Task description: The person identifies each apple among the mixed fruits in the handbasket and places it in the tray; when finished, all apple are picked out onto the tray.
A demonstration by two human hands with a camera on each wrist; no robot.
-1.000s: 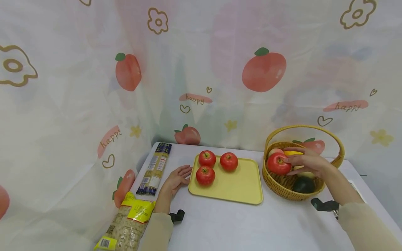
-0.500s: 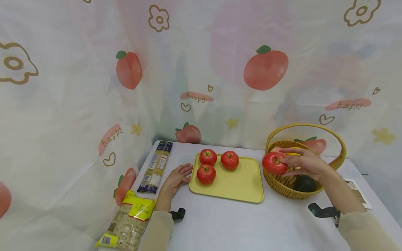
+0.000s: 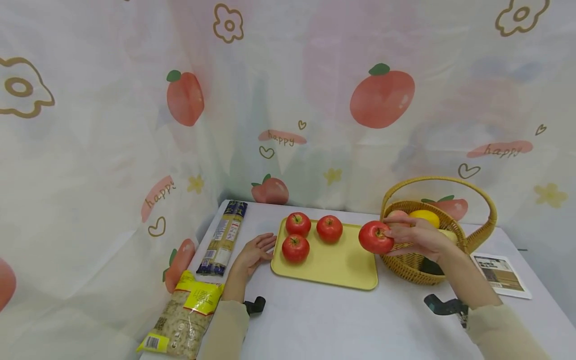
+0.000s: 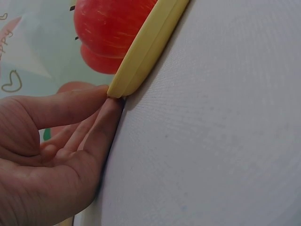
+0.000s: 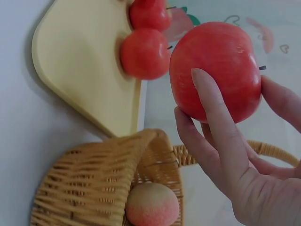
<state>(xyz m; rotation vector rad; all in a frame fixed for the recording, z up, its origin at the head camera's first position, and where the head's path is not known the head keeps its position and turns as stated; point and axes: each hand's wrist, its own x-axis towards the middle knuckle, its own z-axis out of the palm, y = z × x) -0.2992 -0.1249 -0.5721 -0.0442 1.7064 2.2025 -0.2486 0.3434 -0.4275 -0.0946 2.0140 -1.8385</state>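
Observation:
My right hand [image 3: 420,236] holds a red apple [image 3: 376,237] between thumb and fingers, in the air between the wicker basket [image 3: 407,272] and the yellow tray [image 3: 333,277]. In the right wrist view this apple [image 5: 216,70] has its stem toward the thumb. Several fingers curve against its skin. On the tray's left half sit three more red apples, one in front [image 3: 295,248], one behind it [image 3: 298,224] and one to the right [image 3: 329,229]. My left hand [image 3: 253,256] pinches the tray's left rim [image 4: 134,61], thumb above and index finger beneath.
The basket, with a tall arched handle [image 3: 438,178], contains a peach [image 5: 153,205], a yellow fruit [image 3: 425,217] and a dark green one [image 3: 430,266]. A white card [image 3: 501,275] lies to its right. At left are a noodle packet [image 3: 222,238] and a yellow-topped bag [image 3: 184,315].
My right hand has lifted the apple out of the basket and carried it left to the tray's right edge. The left hand has stayed at the tray's left rim.

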